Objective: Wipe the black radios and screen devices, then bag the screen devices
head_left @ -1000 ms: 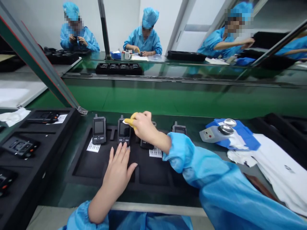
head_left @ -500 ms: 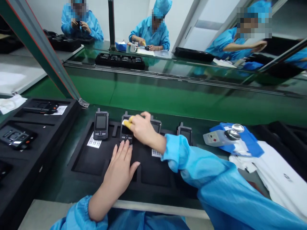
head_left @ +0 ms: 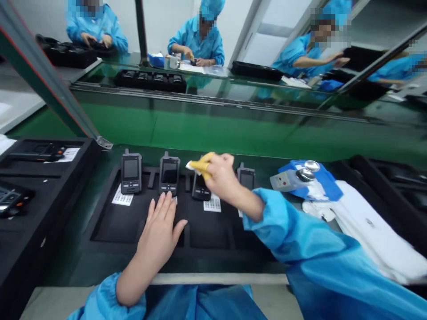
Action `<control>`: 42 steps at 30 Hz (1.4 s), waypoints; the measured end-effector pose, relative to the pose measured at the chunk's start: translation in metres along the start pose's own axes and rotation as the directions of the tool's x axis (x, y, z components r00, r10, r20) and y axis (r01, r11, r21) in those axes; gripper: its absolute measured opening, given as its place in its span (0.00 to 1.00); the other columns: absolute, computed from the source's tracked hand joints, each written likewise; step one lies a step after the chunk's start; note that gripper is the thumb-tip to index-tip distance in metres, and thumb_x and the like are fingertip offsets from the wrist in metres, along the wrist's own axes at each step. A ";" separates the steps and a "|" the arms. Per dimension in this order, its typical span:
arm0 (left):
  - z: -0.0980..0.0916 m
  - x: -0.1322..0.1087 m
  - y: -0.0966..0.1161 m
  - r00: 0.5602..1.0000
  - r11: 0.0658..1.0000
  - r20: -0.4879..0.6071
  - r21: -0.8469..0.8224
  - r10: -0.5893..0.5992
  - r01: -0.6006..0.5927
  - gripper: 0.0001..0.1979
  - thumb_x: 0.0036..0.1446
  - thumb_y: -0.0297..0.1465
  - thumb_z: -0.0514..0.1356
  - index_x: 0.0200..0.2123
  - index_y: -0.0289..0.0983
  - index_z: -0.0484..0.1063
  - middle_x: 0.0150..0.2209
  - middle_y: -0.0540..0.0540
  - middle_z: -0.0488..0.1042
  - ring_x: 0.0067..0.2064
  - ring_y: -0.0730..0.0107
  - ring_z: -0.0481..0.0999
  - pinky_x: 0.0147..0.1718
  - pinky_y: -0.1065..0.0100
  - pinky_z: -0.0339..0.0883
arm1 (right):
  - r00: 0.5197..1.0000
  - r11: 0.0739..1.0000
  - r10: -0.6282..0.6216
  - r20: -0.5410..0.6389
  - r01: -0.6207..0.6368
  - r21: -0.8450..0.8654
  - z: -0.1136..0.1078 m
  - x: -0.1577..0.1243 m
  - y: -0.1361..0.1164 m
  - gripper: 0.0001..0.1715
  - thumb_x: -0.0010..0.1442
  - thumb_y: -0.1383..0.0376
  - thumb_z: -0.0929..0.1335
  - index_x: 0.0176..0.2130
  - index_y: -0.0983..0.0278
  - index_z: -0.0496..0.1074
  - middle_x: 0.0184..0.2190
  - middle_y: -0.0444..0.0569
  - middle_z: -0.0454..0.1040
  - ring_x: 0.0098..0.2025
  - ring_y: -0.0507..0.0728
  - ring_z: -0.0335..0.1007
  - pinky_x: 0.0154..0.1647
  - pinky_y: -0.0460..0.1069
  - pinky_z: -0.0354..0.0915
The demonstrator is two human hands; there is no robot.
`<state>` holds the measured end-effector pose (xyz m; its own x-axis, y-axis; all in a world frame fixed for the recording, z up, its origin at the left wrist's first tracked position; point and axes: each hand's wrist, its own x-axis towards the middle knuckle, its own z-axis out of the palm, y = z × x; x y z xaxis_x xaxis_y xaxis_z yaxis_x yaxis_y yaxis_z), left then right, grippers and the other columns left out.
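Just beyond unclenched left fingers (head_left: 162, 208) lies a handset (head_left: 169, 172); right fingers (head_left: 202, 166) pinch a wipe (head_left: 189, 165) alongside.

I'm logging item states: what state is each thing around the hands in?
Rectangular black foam tray: open.
Four black handheld devices with stub antennas: screens up, at the tray's far edge.
Left bare hand: open, fingertips at the lower end of the second device from the left.
Right hand, yellow-covered fingers: pinching a small white wipe.
Blue plastic container: open, white material inside.
Pale bottle with silver cap: upright or tilted, cannot tell.
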<state>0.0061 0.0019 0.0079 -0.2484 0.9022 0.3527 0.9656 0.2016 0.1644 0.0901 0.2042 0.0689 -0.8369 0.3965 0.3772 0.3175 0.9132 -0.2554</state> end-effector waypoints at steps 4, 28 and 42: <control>-0.001 0.005 0.012 0.997 0.998 -0.051 -0.035 0.051 -0.053 0.22 0.64 0.37 0.47 0.52 0.27 0.66 0.57 0.31 0.66 0.60 0.47 0.64 0.56 0.41 0.58 | 0.975 0.974 0.210 -0.069 -0.215 -0.074 -0.028 -0.004 0.036 0.21 0.57 0.75 0.62 0.43 0.57 0.76 0.38 0.47 0.71 0.42 0.54 0.62 0.43 0.54 0.42; 0.016 0.027 0.055 0.975 0.976 0.039 -0.006 0.218 -0.218 0.22 0.63 0.37 0.47 0.52 0.26 0.66 0.57 0.30 0.66 0.59 0.47 0.64 0.55 0.42 0.59 | 0.983 0.980 0.138 -0.121 -0.153 -0.125 -0.061 -0.060 0.065 0.21 0.61 0.71 0.60 0.47 0.54 0.73 0.39 0.46 0.72 0.43 0.54 0.61 0.44 0.55 0.41; 0.018 0.026 0.051 0.977 0.976 0.012 -0.049 0.212 -0.212 0.23 0.63 0.39 0.47 0.55 0.31 0.62 0.58 0.31 0.65 0.60 0.49 0.63 0.57 0.41 0.54 | 0.989 0.968 0.145 0.009 -0.140 -0.208 -0.050 -0.091 0.105 0.20 0.59 0.74 0.61 0.41 0.56 0.76 0.38 0.46 0.73 0.41 0.54 0.59 0.47 0.57 0.39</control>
<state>0.0507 0.0426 0.0091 -0.0367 0.9290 0.3684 0.9914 -0.0126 0.1306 0.2216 0.2683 0.0520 -0.7863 0.5237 0.3278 0.5170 0.8482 -0.1151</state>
